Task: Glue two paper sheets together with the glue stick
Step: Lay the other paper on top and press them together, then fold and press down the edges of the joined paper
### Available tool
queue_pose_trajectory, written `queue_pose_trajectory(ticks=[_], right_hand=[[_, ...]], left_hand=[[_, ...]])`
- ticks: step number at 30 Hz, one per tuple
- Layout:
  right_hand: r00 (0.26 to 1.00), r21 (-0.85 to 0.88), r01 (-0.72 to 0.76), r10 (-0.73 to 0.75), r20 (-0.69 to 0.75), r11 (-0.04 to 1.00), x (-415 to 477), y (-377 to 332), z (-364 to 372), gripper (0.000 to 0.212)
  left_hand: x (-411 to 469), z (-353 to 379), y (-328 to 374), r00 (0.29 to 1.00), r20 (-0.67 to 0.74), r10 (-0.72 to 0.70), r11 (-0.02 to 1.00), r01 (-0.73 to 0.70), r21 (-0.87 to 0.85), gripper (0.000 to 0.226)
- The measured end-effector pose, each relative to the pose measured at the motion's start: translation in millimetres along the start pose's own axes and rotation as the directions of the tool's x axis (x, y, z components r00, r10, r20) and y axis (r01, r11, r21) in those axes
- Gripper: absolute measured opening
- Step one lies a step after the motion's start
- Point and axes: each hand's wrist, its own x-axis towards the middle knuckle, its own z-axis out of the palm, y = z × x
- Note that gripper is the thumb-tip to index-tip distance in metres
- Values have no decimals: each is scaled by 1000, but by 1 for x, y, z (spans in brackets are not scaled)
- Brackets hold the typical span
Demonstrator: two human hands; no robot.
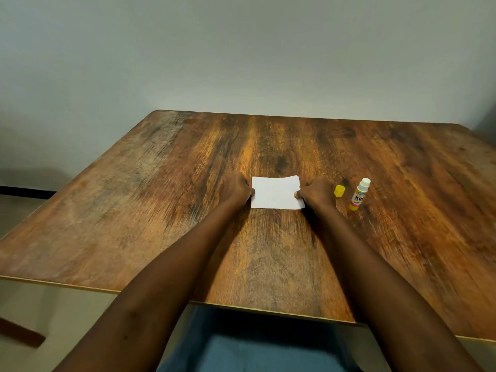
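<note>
A small white paper [275, 193] lies in the middle of the wooden table [161, 210]; I cannot tell whether it is one sheet or two stacked. My left hand [236, 190] is curled at its left edge, fingertips on the paper. At the paper's right edge my right hand [316, 196] pinches the near corner. Its far right corner curls up slightly. To the right stands an uncapped glue stick [359, 194], yellow and white, with its white tip showing. Its yellow cap [339, 191] stands between the stick and my right hand.
A plain grey wall rises behind the table. The table's near edge runs across the bottom, above my lap in blue cloth [255, 350].
</note>
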Motion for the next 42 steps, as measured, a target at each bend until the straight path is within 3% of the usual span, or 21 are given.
queue_pose_trajectory(ticks=[4, 11, 15, 18, 20, 22, 29, 34, 42], right_hand=[[999, -51, -4, 3, -32, 999, 0, 0, 3, 28], [998, -108, 22, -29, -63, 994, -1, -5, 11, 29], [966, -240, 154, -197, -166, 958, -10, -10, 23, 22], [914, -378, 386, -405, 32, 841, -16, -17, 39, 31], [886, -471, 459, -423, 188, 753, -19, -17, 46, 40], [890, -499, 456, -376, 259, 737, -21, -17, 48, 46], [895, -590, 442, -371, 245, 676, -25, -16, 48, 49], [919, -584, 392, -334, 211, 710, -21, -10, 48, 49], [959, -506, 284, -255, 128, 814, -1, 5, 37, 49]], left_hand=[[1, -4, -7, 999, 30, 33, 999, -33, 11, 29], [2, -4, -5, 997, 14, 76, 996, -77, 34, 19], [7, -2, -1, 980, 44, 192, 968, -196, 156, 33], [14, 2, 2, 962, 128, 243, 921, -270, 282, 38], [17, 5, 1, 959, 221, 179, 875, -258, 409, 42], [19, 6, -4, 954, 282, 102, 851, -230, 472, 45], [24, 4, -7, 944, 330, -21, 755, -202, 624, 59], [21, 6, -4, 946, 319, -54, 734, -179, 655, 61], [20, 5, -3, 949, 315, -29, 790, -171, 589, 57]])
